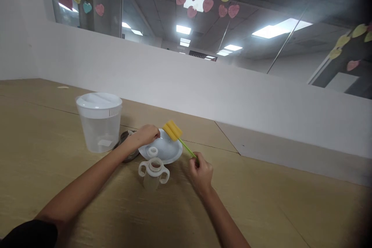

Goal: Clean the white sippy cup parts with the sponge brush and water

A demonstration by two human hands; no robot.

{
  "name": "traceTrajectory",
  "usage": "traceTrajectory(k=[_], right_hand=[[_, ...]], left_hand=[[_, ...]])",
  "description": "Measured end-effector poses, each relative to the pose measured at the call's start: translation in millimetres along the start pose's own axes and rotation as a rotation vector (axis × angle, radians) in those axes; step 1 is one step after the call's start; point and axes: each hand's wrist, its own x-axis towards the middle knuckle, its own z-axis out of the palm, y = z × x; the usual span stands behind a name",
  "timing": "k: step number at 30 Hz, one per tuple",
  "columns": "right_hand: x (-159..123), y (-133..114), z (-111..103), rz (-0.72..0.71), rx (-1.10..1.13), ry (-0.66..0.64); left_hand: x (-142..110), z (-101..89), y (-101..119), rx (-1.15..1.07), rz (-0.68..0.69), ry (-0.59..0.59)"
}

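My right hand (201, 172) is closed round the green handle of a bottle brush with a yellow sponge head (172, 130). The sponge head is raised over the far right part of a white bowl (171, 155). Above the bowl's left side, my left hand (147, 135) has its fingers curled inward; what they hold, if anything, is hidden. In front of the bowl, an uncapped baby bottle with two side handles (152, 180) stands upright. A pale ring-shaped piece (152, 152) shows just behind the bottle's mouth, overlapping the bowl's near edge.
A clear lidded bucket (100, 124) stands left of the bowl. A dark round dish (129, 158) lies partly hidden under my left forearm. A low white wall (174, 85) runs behind the tan table (247, 197), with glass and heart-shaped notes above.
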Motion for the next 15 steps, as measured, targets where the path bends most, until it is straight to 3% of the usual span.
traceTrajectory(k=[8, 15], right_hand=[[-2, 3, 2, 0.048, 0.010, -0.035], [-3, 3, 3, 0.014, -0.002, -0.014]], left_hand=[[14, 17.1, 14, 0.010, 0.014, 0.056], [1, 17.2, 17, -0.009, 0.059, -0.176]])
